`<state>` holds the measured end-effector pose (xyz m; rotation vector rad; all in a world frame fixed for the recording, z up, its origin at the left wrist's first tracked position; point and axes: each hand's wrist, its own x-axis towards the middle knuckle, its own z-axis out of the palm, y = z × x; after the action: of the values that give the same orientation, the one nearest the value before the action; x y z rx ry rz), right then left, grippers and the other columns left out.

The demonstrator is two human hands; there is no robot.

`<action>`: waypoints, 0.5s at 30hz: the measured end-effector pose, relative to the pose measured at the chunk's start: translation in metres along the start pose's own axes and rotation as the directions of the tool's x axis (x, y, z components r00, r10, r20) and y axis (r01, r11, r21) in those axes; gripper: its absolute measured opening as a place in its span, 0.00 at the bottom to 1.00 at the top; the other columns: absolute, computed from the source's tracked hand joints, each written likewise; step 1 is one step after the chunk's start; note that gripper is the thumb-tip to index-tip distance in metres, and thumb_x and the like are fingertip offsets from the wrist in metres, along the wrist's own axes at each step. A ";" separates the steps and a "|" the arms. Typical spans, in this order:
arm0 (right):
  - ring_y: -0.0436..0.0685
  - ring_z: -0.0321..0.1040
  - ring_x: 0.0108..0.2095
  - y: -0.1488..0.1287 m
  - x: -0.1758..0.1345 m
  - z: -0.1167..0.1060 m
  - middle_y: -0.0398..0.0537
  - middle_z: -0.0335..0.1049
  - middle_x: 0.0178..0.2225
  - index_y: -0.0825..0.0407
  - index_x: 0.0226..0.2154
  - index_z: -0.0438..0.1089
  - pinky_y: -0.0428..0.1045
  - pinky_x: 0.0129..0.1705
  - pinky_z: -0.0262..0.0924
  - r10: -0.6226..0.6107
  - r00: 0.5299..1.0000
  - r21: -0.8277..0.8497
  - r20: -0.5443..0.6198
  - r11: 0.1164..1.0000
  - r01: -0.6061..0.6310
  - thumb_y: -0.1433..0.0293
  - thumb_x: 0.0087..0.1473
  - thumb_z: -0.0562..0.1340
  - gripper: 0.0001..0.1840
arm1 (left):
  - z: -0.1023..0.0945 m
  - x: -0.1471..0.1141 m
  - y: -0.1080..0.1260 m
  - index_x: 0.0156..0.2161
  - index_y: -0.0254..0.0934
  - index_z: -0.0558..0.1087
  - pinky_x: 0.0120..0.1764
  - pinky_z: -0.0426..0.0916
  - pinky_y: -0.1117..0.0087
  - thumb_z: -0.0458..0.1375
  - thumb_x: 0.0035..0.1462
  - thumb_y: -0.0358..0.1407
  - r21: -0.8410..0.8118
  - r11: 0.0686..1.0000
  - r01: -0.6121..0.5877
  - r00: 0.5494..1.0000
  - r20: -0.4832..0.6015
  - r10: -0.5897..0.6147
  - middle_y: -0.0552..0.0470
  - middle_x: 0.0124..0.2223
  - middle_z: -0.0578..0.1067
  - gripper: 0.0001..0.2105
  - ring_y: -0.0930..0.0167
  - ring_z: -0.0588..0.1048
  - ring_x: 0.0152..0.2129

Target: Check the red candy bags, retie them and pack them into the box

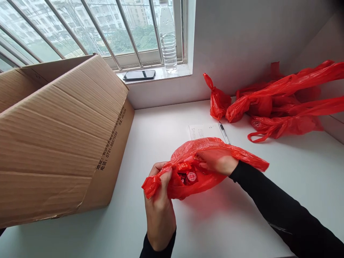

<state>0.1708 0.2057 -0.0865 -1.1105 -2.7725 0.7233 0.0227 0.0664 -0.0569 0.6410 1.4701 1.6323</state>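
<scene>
A red plastic bag [188, 190] is held just over the white table with its mouth spread. My left hand [159, 190] is closed around the gathered left side of its rim, thumb on top. Inside lie several small red-wrapped packets [185, 166] and a piece with a round pale pink label [191, 176]. My right hand [217, 160] reaches into the opening from the right; its fingers are blurred and partly hidden among the contents, so whether they grip anything is unclear.
On the left stands a large open cardboard box [61, 143]. Behind the bag are a written paper sheet [200, 132] and a pen [223, 132]. More red bags [271, 104] and a knotted one [219, 102] sit back right. The windowsill bears a phone [139, 75] and a water bottle [168, 43].
</scene>
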 end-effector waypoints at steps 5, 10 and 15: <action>0.58 0.71 0.38 0.006 0.006 0.014 0.48 0.75 0.39 0.50 0.33 0.69 0.51 0.40 0.61 -0.030 0.999 0.021 0.027 0.999 0.030 0.73 0.56 0.59 0.04 | 0.001 0.000 0.000 0.34 0.40 0.73 0.34 0.70 0.74 0.60 0.62 0.42 -0.019 1.000 0.006 1.000 -0.002 -0.006 0.54 0.35 0.69 0.08 0.70 0.72 0.34; 0.60 0.71 0.39 0.008 0.005 0.014 0.48 0.75 0.37 0.50 0.32 0.69 0.52 0.42 0.62 -0.036 0.999 0.021 0.028 0.999 0.035 0.74 0.55 0.59 0.03 | 0.000 0.000 0.000 0.34 0.40 0.73 0.33 0.69 0.74 0.60 0.63 0.41 -0.019 1.000 0.009 1.000 -0.001 -0.009 0.55 0.35 0.70 0.08 0.70 0.72 0.34; 0.60 0.71 0.39 0.004 0.001 0.000 0.49 0.75 0.37 0.50 0.35 0.70 0.52 0.41 0.63 -0.055 0.998 0.053 -0.018 0.997 0.056 0.73 0.56 0.60 0.04 | -0.001 -0.001 0.001 0.34 0.40 0.73 0.33 0.69 0.74 0.61 0.62 0.41 -0.015 1.000 0.011 1.000 -0.007 -0.011 0.55 0.36 0.69 0.08 0.70 0.72 0.35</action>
<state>0.1729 0.2093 -0.0884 -1.0207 -2.7416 0.7733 0.0225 0.0650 -0.0559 0.6181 1.4624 1.6377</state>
